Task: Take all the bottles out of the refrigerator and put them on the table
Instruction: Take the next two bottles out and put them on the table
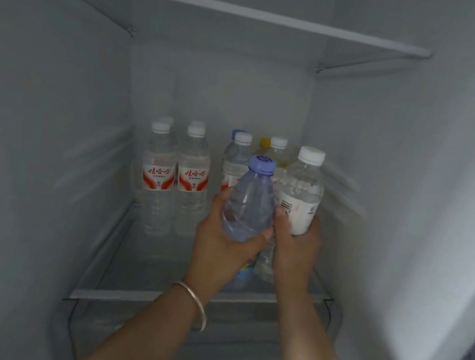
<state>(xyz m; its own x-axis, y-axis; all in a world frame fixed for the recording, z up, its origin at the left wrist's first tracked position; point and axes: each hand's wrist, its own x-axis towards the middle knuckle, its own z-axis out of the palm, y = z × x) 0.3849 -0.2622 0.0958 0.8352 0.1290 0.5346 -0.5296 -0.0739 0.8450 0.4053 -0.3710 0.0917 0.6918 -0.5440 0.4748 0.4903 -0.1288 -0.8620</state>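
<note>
Clear plastic everywhere in this fridge, so the job looks barely started. A blue-capped bottle (pixel 250 202) is gripped by the left hand (pixel 221 247) at frame centre, and a white-capped bottle (pixel 301 191) is wrapped by the right hand (pixel 296 248) just beside it. Two red-labelled water bottles (pixel 159 178) at centre left and more behind are left on the glass shelf (pixel 112 293). No worktop can be seen.

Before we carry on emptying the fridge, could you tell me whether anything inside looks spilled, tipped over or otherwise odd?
Nothing stands out. The bottles at the back of the shelf stand upright in rows, and no spill shows. The only tilted one is the blue-capped bottle, leaning because the left hand grips it; the right hand holds the white-capped bottle upright.
</note>
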